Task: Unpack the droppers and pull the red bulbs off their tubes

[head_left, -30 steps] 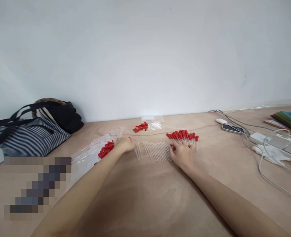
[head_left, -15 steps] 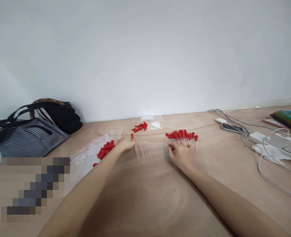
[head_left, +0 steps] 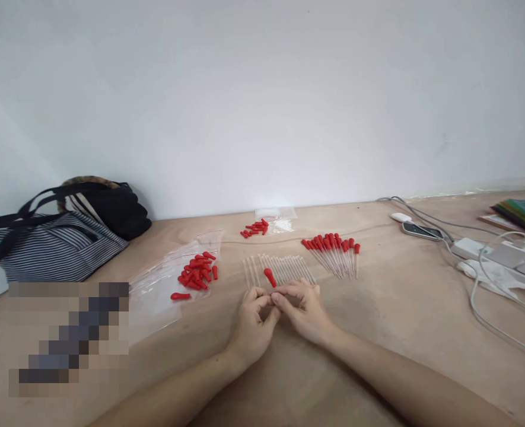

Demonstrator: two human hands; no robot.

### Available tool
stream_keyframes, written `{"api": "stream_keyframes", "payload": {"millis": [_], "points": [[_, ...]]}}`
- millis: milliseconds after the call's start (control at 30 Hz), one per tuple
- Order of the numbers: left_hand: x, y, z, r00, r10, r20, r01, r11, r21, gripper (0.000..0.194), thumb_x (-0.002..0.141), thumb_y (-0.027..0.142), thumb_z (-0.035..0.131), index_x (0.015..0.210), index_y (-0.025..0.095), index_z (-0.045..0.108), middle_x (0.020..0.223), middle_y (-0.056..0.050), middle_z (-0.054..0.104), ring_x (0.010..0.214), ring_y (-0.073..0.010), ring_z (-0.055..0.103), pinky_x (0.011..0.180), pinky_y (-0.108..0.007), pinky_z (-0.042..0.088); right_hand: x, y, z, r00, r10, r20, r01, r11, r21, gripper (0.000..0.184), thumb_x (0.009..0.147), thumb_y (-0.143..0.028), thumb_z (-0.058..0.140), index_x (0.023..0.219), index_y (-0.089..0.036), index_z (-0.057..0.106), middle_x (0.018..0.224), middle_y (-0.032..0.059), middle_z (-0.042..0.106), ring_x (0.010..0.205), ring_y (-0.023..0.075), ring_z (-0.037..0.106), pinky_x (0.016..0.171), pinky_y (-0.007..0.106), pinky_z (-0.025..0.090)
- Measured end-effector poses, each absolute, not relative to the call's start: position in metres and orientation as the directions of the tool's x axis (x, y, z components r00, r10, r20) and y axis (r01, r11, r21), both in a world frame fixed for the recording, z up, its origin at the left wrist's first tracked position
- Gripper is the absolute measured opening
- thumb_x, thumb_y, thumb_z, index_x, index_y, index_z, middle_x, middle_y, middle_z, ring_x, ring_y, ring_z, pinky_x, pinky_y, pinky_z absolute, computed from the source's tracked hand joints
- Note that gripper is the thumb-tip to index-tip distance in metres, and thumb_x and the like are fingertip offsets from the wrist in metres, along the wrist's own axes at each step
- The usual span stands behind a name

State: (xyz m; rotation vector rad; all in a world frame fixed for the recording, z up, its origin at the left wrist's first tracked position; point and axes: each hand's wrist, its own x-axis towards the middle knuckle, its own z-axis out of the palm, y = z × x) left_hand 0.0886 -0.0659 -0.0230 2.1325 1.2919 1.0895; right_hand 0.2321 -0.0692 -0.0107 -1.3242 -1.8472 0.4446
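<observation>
My left hand [head_left: 254, 326] and my right hand [head_left: 309, 313] meet at the fingertips, just in front of a row of thin clear dropper tubes [head_left: 284, 270]. Both are closed in a pinch around a dropper whose red rubber bulb [head_left: 270, 277] points up and away from me. Its tube is hidden by my fingers. To the right lies a fan of droppers [head_left: 340, 258] with red bulbs fitted on their tubes. Loose red bulbs [head_left: 196, 274] are heaped at the left on a clear plastic bag [head_left: 155, 296].
Smaller red bulbs [head_left: 255, 228] lie near the wall beside another clear bag [head_left: 284, 222]. A striped bag [head_left: 61, 249] stands at the left. Along the right are a phone [head_left: 422, 231], a power strip [head_left: 518, 261], cables and a colourful stack [head_left: 522, 214]. A blurred patch covers the lower left.
My left hand has come right and nearer with the red-bulbed dropper. My right hand has moved left and nearer from the tube row's right end, and both hands now meet.
</observation>
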Motion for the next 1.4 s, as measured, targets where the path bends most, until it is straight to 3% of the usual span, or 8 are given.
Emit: {"api": "stream_keyframes", "payload": {"millis": [67, 233, 400, 667, 833, 967, 1167, 1400], "points": [[0.08, -0.062, -0.024, 0.281, 0.844, 0.457, 0.595, -0.527, 0.607, 0.013, 0.077, 0.029, 0.055, 0.072, 0.019, 0.062, 0.075, -0.002, 0.053, 0.073, -0.0167, 0.053, 0.067, -0.029, 0.044, 0.237, -0.065, -0.014, -0.125, 0.855, 0.504, 0.698, 0.437, -0.568, 0.025, 0.087, -0.033, 0.042, 0.083, -0.027, 0.066, 0.076, -0.001, 0.066, 0.073, 0.0147, 0.05, 0.07, 0.031, 0.023], [0.052, -0.047, -0.019, 0.365, 0.644, 0.672, 0.712, -0.659, 0.244, 0.022, 0.08, 0.03, 0.054, 0.098, 0.017, 0.057, 0.088, -0.005, 0.06, 0.084, -0.0199, 0.052, 0.075, -0.032, 0.038, 0.249, -0.052, -0.022, -0.351, 0.597, 0.721, 0.819, 0.57, -0.073, 0.017, 0.084, -0.022, 0.047, 0.076, -0.021, 0.062, 0.062, 0.0002, 0.059, 0.07, 0.0142, 0.044, 0.072, 0.035, 0.017], [0.049, -0.045, -0.015, 0.582, 0.5, 0.642, 0.639, -0.769, 0.019, 0.016, 0.088, 0.024, 0.045, 0.09, 0.022, 0.061, 0.076, 0.0, 0.065, 0.073, -0.0157, 0.053, 0.068, -0.031, 0.029, 0.245, -0.054, -0.03, -0.497, 0.485, 0.72, 0.755, 0.65, 0.085, 0.018, 0.083, -0.018, 0.044, 0.073, -0.018, 0.058, 0.061, -0.0003, 0.056, 0.069, 0.0131, 0.041, 0.075, 0.035, 0.017], [0.037, -0.054, -0.02, 0.602, 0.596, 0.532, 0.705, -0.709, -0.003, 0.027, 0.083, 0.013, 0.039, 0.082, 0.024, 0.063, 0.074, -0.001, 0.067, 0.073, -0.0162, 0.054, 0.068, -0.034, 0.028, 0.25, -0.061, -0.03, -0.538, 0.549, 0.639, 0.713, 0.701, -0.002, 0.025, 0.086, -0.021, 0.038, 0.072, -0.02, 0.059, 0.058, -0.0007, 0.054, 0.068, 0.0132, 0.042, 0.077, 0.034, 0.018], [-0.001, -0.047, -0.017, 0.404, 0.629, 0.664, 0.79, -0.606, 0.094, 0.022, 0.085, 0.025, 0.043, 0.082, 0.027, 0.065, 0.078, -0.003, 0.064, 0.072, -0.017, 0.056, 0.067, -0.032, 0.038, 0.263, -0.057, -0.031, -0.329, 0.695, 0.64, 0.81, 0.556, -0.187, 0.025, 0.085, -0.021, 0.04, 0.076, -0.02, 0.063, 0.063, 0.0012, 0.058, 0.07, 0.014, 0.044, 0.075, 0.033, 0.019], [-0.044, -0.038, -0.007, 0.281, 0.622, 0.731, 0.826, -0.544, 0.146, 0.021, 0.084, 0.031, 0.044, 0.086, 0.026, 0.064, 0.082, -0.005, 0.058, 0.074, -0.018, 0.056, 0.07, -0.032, 0.045, 0.263, -0.05, -0.034, -0.169, 0.745, 0.645, 0.868, 0.422, -0.261, 0.027, 0.084, -0.018, 0.038, 0.097, -0.02, 0.062, 0.073, 0.0033, 0.062, 0.076, 0.0162, 0.047, 0.076, 0.033, 0.019], [-0.098, -0.02, -0.005, 0.318, 0.693, 0.647, 0.87, -0.485, 0.093, 0.026, 0.084, 0.037, 0.04, 0.083, 0.024, 0.062, 0.08, -0.003, 0.062, 0.073, -0.0193, 0.059, 0.067, -0.031, 0.048, 0.261, -0.042, -0.037, -0.014, 0.775, 0.631, 0.867, 0.324, -0.379, 0.02, 0.08, -0.021, 0.045, 0.088, -0.018, 0.062, 0.067, 0.0018, 0.063, 0.073, 0.0165, 0.049, 0.073, 0.032, 0.019], [-0.06, -0.03, -0.004, 0.419, 0.611, 0.672, 0.836, -0.549, -0.022, 0.021, 0.084, 0.03, 0.043, 0.078, 0.021, 0.061, 0.079, -0.006, 0.061, 0.075, -0.0196, 0.056, 0.072, -0.033, 0.046, 0.261, -0.041, -0.036, -0.007, 0.775, 0.632, 0.894, 0.289, -0.343, 0.016, 0.078, -0.024, 0.047, 0.076, -0.02, 0.063, 0.062, 0.0001, 0.062, 0.07, 0.0154, 0.049, 0.071, 0.031, 0.018]]}}
